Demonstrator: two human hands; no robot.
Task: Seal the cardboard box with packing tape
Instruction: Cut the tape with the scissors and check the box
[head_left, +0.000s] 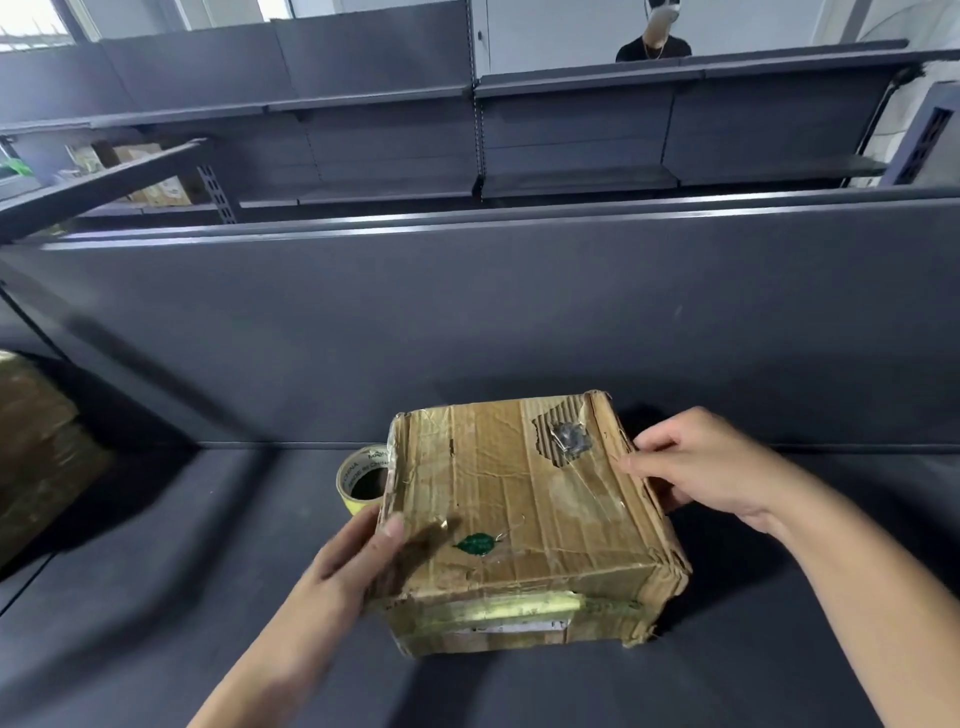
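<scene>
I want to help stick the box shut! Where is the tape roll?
In the head view, the tape roll sits on the dark shelf, tucked against the cardboard box on its left side, just beyond the left hand.

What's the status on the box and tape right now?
Left hand and right hand grip opposite sides of the cardboard box. Box flaps closed, old tape on it. Tape roll untouched behind the box's left corner. Nothing in the way.

One worn cardboard box (524, 514), one roll of yellow packing tape (362, 480), two hands: left hand (358, 558), right hand (698, 465).
</scene>
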